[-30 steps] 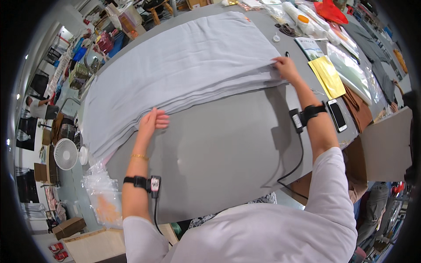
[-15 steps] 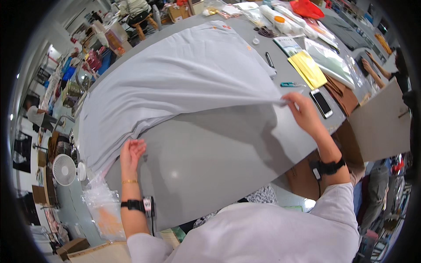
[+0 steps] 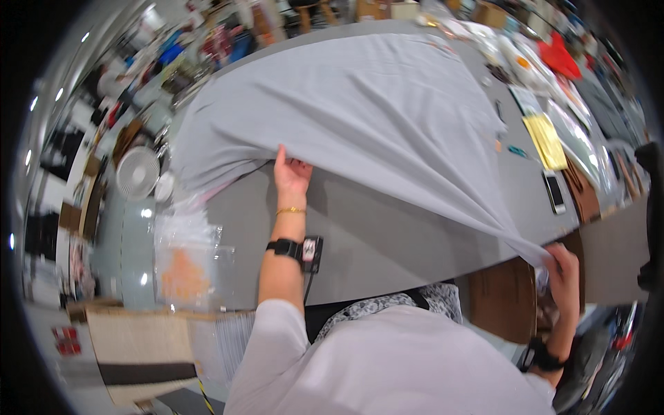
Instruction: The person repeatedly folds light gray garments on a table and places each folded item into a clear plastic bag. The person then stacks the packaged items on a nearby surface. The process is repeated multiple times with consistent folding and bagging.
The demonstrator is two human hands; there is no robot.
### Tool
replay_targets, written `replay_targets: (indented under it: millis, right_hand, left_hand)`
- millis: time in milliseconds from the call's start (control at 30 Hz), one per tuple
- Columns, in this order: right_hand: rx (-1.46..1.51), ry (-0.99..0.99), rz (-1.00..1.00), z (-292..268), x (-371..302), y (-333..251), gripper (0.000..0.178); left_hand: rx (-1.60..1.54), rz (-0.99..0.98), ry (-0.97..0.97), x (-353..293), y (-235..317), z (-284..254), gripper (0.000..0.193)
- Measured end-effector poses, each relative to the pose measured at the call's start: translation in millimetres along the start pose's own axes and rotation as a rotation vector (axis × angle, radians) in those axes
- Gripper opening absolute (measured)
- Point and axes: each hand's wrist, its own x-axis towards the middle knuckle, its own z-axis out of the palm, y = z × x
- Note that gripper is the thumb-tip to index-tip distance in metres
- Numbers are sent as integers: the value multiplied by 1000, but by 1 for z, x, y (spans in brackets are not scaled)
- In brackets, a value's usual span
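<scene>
A large light grey fabric piece [image 3: 373, 104] spreads over the far part of the table, its near edge slanting down to the right. My right hand [image 3: 564, 266], past the table's near right edge, pinches a corner of that fabric and pulls it into a taut, narrow fold. My left hand [image 3: 293, 174] is at the fabric's near edge, palm up. Its thumb stands apart over the cloth and the fingers curl loosely by the hem. No cloth shows clearly gripped there. Small orange marks show faintly at the fabric's far right corner.
On the grey table's [image 3: 373, 242] right side are a phone [image 3: 553, 192], a yellow packet [image 3: 545, 142], a teal cutter [image 3: 517, 150] and a dark pen [image 3: 499, 109]. Clear plastic bags [image 3: 183, 256] hang at the left edge near a white fan [image 3: 138, 173]. Cardboard boxes [image 3: 501, 297] stand below right.
My right hand has drawn the fabric corner toward me and right, past the table edge. My left hand has moved forward to the fabric's near edge. The view has shifted.
</scene>
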Motion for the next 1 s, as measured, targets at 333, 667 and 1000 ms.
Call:
replay_targets:
  millis: [333,667,1000]
  right_hand:
    - [-227,84,229,-28,-82,187,6]
    - [83,253,223,68,164,209,32]
    - [-123,-138,-647,174,278,-53,16]
  left_hand:
    - [-97,320,300,9,146,-86,44]
    - [826,1162,392,-14,200,-53,28]
    - [1583,1107,183,-19,204,-26,29]
